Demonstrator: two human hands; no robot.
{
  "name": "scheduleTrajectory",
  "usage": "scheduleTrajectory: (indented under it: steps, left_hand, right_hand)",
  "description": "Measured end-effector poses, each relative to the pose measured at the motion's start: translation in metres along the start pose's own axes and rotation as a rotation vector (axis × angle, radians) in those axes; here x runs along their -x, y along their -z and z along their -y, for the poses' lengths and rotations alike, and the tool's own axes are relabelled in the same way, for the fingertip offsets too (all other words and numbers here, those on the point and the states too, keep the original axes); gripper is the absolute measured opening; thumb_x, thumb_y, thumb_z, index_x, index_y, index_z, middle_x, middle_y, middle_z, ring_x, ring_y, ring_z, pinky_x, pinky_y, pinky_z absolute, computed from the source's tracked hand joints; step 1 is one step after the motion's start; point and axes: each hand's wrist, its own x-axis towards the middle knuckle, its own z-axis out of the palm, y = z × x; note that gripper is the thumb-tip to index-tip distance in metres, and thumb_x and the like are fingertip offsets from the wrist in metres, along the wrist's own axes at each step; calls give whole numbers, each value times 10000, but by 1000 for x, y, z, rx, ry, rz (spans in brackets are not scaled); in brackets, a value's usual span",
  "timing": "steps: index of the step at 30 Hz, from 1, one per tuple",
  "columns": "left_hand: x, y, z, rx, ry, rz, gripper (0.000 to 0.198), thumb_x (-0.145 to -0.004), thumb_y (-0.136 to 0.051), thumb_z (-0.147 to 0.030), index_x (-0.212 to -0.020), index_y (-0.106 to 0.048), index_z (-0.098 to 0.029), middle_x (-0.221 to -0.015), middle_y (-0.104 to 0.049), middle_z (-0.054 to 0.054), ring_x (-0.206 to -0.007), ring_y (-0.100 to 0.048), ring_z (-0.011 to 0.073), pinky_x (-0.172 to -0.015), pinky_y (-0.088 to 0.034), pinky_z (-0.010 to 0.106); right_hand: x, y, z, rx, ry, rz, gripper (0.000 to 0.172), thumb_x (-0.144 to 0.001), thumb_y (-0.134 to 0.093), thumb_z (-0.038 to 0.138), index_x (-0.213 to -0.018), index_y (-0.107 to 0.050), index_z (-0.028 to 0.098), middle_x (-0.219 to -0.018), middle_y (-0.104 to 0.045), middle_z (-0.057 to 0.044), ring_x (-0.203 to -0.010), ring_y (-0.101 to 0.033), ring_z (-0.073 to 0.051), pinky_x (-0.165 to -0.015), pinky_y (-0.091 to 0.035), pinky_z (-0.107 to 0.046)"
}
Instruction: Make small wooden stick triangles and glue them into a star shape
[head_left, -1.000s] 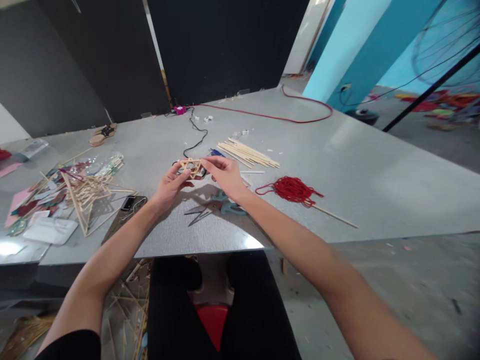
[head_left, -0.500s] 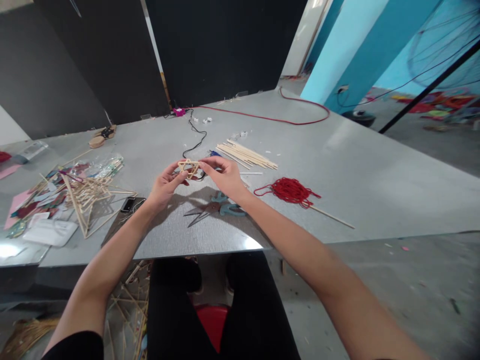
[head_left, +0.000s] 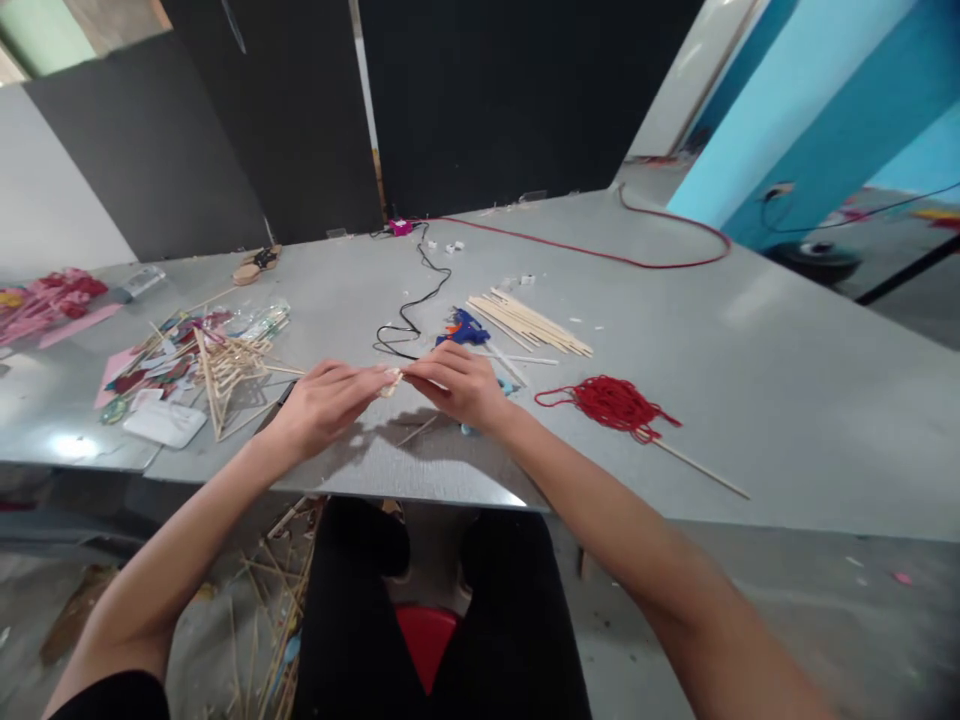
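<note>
Both my hands meet low over the grey table (head_left: 712,340), close to its near edge. My left hand (head_left: 324,405) and my right hand (head_left: 459,383) pinch a small pale wooden-stick piece (head_left: 390,383) between their fingertips; only a bit of it shows. A blue glue gun (head_left: 463,327) lies just behind my right hand, with its black cord (head_left: 420,300) trailing to the back. A bundle of thin wooden sticks (head_left: 529,322) lies to the right of it. Teal scissor handles peek out under my right hand.
Red yarn (head_left: 611,403) on a stick lies at the right. A heap of stick frames and coloured scraps (head_left: 210,360) sits at the left, with a white tray (head_left: 165,423) in front. A red cable (head_left: 600,252) crosses the far side. Loose sticks litter the floor by my legs.
My hands have come down toward the table and closer together. The star-shaped stick piece, earlier held up in full view, is now mostly hidden between my fingers. The camera tilted, revealing the glue gun.
</note>
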Motion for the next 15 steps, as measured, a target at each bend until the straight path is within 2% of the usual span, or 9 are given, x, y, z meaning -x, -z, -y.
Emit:
scheduleTrajectory:
  steps: [3, 7, 9, 12, 15]
  left_hand:
    - [21, -15, 3, -89, 88, 78, 412, -1055, -510, -186, -1391, -710, -316, -1435, -724, 113, -1266, -716, 293, -1167, -465, 542]
    - [39, -51, 12, -108, 193, 65, 390, -1013, -487, -151, -1273, -757, -257, -1349, -749, 184, -1218, -719, 341, -1167, -446, 611]
    - [41, -63, 16, -142, 221, 63, 404, -1006, -462, -132, -1272, -747, -242, -1321, -750, 198, -1217, -708, 343, -1171, -429, 625]
    - [39, -67, 17, -137, 218, 84, 391, -1018, -475, -153, -1291, -734, -258, -1310, -748, 190, -1230, -687, 350, -1184, -392, 635]
    - [36, -61, 15, -114, 206, 113, 342, -1031, -568, -274, -1338, -719, -289, -1296, -755, 169, -1264, -667, 368, -1201, -351, 629]
  right_hand:
    - [4, -9, -1, 72, 64, 130, 217, -1079, -590, 296, -1094, -799, 240, -980, -832, -63, -880, -701, -215, -828, -578, -380]
    - [7, -11, 0, 156, 33, 206, 259, -1094, -551, 297, -1093, -796, 213, -967, -824, -82, -905, -696, -232, -841, -556, -386]
    - [9, -9, -1, 161, 2, 219, 253, -1089, -556, 297, -1093, -796, 216, -968, -822, -86, -922, -696, -238, -845, -550, -390]
    - [13, -8, -2, 163, -12, 243, 237, -1081, -569, 289, -1081, -798, 227, -964, -822, -78, -916, -698, -235, -832, -549, -384]
    - [16, -10, -1, 157, 3, 273, 230, -1082, -570, 269, -1072, -796, 228, -951, -821, -59, -911, -702, -226, -840, -553, -369]
